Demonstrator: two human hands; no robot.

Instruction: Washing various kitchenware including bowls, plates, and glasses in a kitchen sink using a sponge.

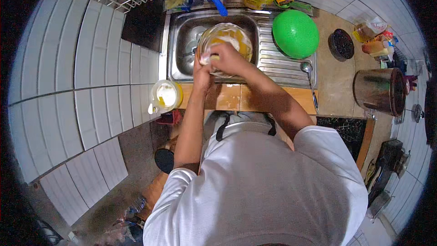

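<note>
Over the steel sink basin (pixel 182 46) I hold a round, ribbed, see-through dish (pixel 240 36) with yellow and white foam showing in it. My left hand (pixel 202 75) grips the dish at its near left rim. My right hand (pixel 225 56) is pressed to the same side, over the rim. A small yellow piece, seemingly a sponge (pixel 214 57), shows under its fingers, with white suds beside it. Motion blurs the fingers, and the hands hide part of the rim. Behind the dish, some glassware (pixel 196 34) lies in the basin.
A green, round, upturned bowl (pixel 295 34) and a ladle (pixel 310 78) lie on the ribbed drainboard (pixel 268 46). A tub with white foam (pixel 167 95) stands at the counter's left. A blue handle (pixel 216 1) juts over the sink. Right are a black dish (pixel 341 44) and a pot (pixel 377 91).
</note>
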